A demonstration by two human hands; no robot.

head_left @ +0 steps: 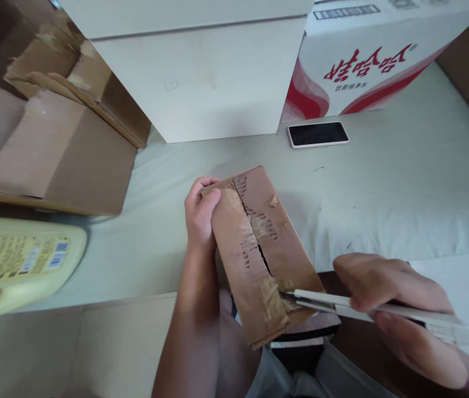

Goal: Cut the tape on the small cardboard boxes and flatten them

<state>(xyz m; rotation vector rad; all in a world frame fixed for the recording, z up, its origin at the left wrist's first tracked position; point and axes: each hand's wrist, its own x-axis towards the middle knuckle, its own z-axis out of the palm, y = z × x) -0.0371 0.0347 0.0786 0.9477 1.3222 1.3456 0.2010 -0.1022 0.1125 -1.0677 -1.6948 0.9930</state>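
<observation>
My left hand (203, 215) grips the upper left edge of a small brown cardboard box (234, 243), thumb on its top face and fingers behind. The box is tilted over my lap. A ragged slit runs along its middle seam, with torn paper and strips of tape (274, 301) around it. My right hand (396, 309) is closed around a white utility knife (342, 304). The knife's dark tip touches or lies just over the taped seam at the near end of the box; I cannot tell how deep it goes.
A phone (318, 134) lies on the pale green sheet (404, 188). Behind stand a white box (201, 83) and a white carton with red lettering (367, 72). Brown cartons (89, 155) are at left, with a yellow jug (22, 260) nearer me.
</observation>
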